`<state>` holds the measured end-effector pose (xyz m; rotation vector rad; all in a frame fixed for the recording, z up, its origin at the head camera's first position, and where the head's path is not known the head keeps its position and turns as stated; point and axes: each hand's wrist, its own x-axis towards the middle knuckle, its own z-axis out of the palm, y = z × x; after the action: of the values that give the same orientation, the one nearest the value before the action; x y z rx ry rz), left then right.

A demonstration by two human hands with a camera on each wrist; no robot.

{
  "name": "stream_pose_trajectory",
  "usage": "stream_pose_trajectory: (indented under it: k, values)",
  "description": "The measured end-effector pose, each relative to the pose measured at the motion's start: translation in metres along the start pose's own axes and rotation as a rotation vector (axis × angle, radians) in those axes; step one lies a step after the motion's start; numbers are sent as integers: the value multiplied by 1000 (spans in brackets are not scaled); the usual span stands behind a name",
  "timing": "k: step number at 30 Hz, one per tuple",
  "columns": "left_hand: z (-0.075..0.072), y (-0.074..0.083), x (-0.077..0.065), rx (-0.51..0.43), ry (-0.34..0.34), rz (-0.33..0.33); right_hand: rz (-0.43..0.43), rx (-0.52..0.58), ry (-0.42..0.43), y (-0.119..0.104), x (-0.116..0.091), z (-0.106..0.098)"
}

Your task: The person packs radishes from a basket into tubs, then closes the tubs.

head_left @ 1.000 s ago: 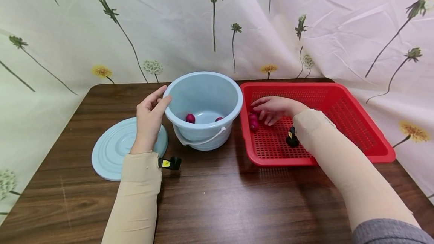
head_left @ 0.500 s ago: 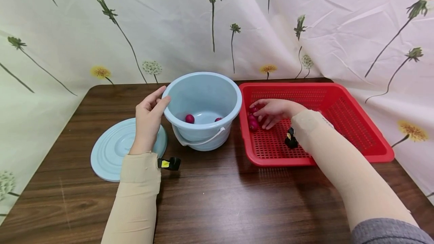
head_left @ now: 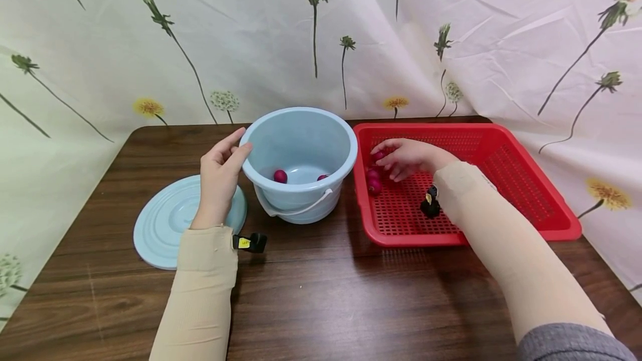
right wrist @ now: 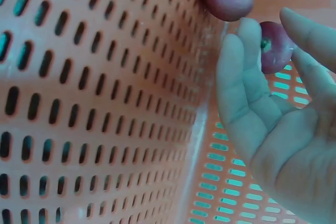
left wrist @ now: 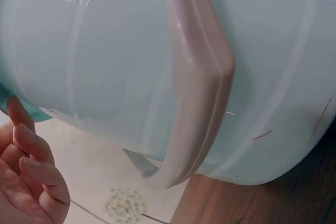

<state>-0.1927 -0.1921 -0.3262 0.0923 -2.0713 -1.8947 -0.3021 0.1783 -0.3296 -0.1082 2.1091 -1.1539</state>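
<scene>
A light blue bucket (head_left: 301,205) stands upright in the middle with its handle hanging at the front. Inside it lie two round magenta radishes, one in full sight (head_left: 280,176), the other partly hidden by the rim. My left hand (head_left: 219,177) holds the bucket's left rim between thumb and index finger. Within the red basket (head_left: 401,238), my right hand (head_left: 408,157) pinches a radish (right wrist: 275,47) between thumb and fingertips. A few more radishes (head_left: 374,185) rest along the basket's left wall, just below that hand.
A round light blue lid (head_left: 165,222) lies on the brown wooden table (head_left: 321,305), left of the bucket and partly beneath the left forearm. Flower-printed cloth (head_left: 271,32) hangs behind the table. The basket's left rim stands close to the bucket.
The right hand has closed its fingers on a radish at the basket's left wall and risen slightly with it. The left hand and bucket have stayed in place.
</scene>
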Motion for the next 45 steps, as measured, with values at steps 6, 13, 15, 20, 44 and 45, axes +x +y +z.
stream_pose_trajectory:
  k: [6, 13, 15, 20, 44, 45]
  values:
    - [0, -1, 0, 2, 0, -4, -66, 61, 33, -2, -3, -2]
    - [0, -1, 0, -3, 3, -10, -111, 155, 83, -10, -11, -1]
    - [0, -1, 0, -7, 3, -12, -126, 180, 91, -12, -13, -1]
    - [0, 0, 0, -11, 6, -12, -164, 228, 107, -17, -16, -1]
    - [-1, -2, 1, -10, -3, -14, -320, 378, 174, -47, -34, 8]
    - [-1, -2, 1, -10, -4, -14, -328, 382, 172, -49, -35, 9]
